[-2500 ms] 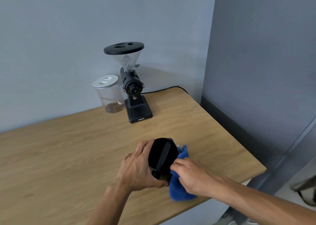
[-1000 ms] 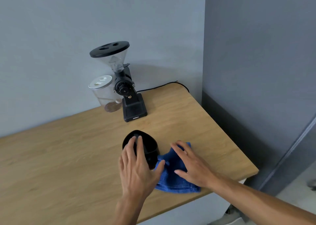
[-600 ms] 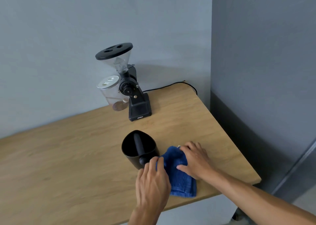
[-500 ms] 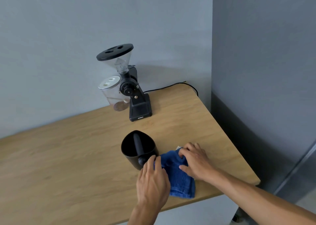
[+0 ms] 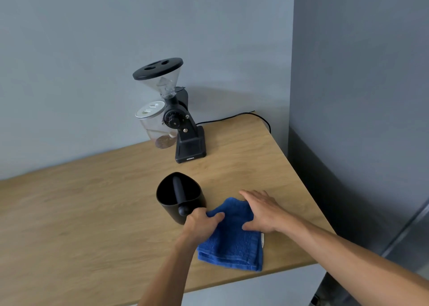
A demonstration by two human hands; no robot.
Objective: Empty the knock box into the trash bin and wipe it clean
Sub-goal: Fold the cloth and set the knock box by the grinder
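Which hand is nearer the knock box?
Left. The left hand is right beside the knock box, gripping the blue cloth; the right hand lies flat on the cloth, farther right.

Pale blue-grey wall (image 5: 92, 50) behind wooden table (image 5: 69, 212). Darker grey panel (image 5: 359, 73) at right, dark strip along its base. Coffee grinder (image 5: 181, 120) and clear lidded jar (image 5: 155, 124) near wall; black cord (image 5: 232, 117) trails off table's far corner.

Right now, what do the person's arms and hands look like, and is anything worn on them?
Both forearms are bare as far as the picture shows: no sleeves in view. The left hand and right hand carry no gloves, and I can see no watch, bracelet or ring. No cables or markings either; these are plain bare hands.
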